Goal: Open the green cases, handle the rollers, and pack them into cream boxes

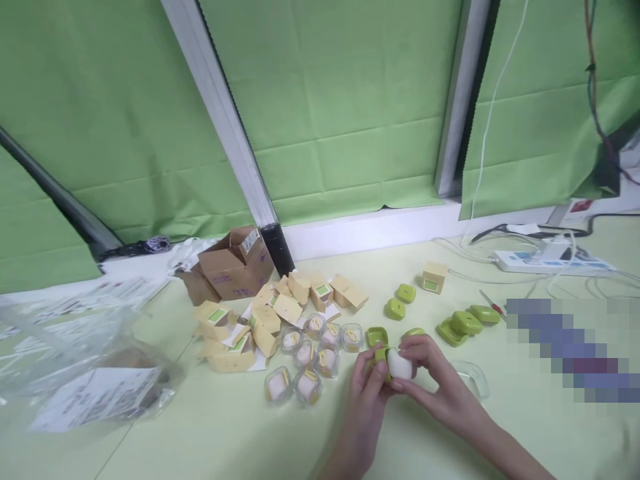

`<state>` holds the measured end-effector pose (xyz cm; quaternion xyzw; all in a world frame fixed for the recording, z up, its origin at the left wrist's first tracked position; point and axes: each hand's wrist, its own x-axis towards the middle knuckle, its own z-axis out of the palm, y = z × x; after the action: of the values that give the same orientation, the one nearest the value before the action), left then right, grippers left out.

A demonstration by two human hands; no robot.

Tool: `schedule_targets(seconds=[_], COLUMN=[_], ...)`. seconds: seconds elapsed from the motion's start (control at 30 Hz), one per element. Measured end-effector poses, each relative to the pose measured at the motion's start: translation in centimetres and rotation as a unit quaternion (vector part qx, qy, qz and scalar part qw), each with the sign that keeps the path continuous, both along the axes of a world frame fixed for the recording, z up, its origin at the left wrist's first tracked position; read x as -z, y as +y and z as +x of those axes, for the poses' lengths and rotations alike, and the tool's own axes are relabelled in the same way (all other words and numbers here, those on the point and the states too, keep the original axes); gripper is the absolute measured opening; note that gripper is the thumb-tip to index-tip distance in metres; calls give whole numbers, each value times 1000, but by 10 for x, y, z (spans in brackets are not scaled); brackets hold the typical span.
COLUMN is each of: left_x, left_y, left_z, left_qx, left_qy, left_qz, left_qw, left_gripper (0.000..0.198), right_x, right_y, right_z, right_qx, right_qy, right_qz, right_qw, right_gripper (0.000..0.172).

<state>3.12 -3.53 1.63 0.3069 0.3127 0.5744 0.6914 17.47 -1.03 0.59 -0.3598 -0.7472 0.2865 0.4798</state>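
My left hand (370, 375) grips a small green plastic shell (382, 359) by its sides. Against it, my right hand (431, 368) holds a white rounded block (399, 365) between thumb and fingers; the two pieces meet, but whether they are joined I cannot tell. Just beyond my hands lies an open green shell (377, 336), and another green piece (415, 331) is partly hidden behind my right fingers. To the left sit several clear cases (327, 358), each with a pale pink block and a yellow loop inside. A clear plastic cover (473, 379) rests beside my right wrist.
Several green shells (467, 323) lie at the right, two more green pieces (395, 308) farther back. Opened small yellow boxes (287, 307) pile up at left, before a brown carton (235, 270). A screwdriver (493, 305), power strip (550, 261) and plastic bag (105, 380) surround the area.
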Motion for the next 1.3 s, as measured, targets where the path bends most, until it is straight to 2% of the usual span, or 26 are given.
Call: schedule_targets(seconds=[0.13,0.23,0.3,0.43,0.53,0.67,0.77,0.93,1.13,1.2,1.3], left_x=[-2,2,8,20,22,18,17,20,15,14,15], left_y=[-1,-1,0,1,0,-4,-6,-2,-5,-6,-6], left_z=[-2,-3,-1,2,1,-3,-6,-10,-12,-11,-11], left_qx=[-6,-2,30,117,152,130,110,106,83,76,84], left_qy=[55,64,46,14,-5,23,68,118,199,199,182], left_qz=[-28,-49,-65,-115,-99,-35,-32,-26,-5,8,14], left_qw=[998,997,996,986,983,991,991,987,976,977,980], left_gripper=[34,35,40,53,55,49,55,44,45,48,47], right_x=[0,-8,-12,-14,-10,-2,-2,-10,-1,1,0], right_y=[-3,-5,-6,-8,-8,-11,-13,-12,-6,-7,-8], right_z=[4,8,9,11,9,4,2,7,16,15,11], right_qx=[11,-19,-21,-40,-65,-40,-24,-47,-39,-47,-83], right_qy=[-73,-144,-170,-154,-137,-110,-90,-108,-125,-123,-99], right_qz=[31,27,32,42,32,42,28,-24,-32,-39,-58], right_qw=[997,989,985,986,988,992,995,993,991,991,990], right_gripper=[22,26,30,29,30,29,29,31,10,3,2])
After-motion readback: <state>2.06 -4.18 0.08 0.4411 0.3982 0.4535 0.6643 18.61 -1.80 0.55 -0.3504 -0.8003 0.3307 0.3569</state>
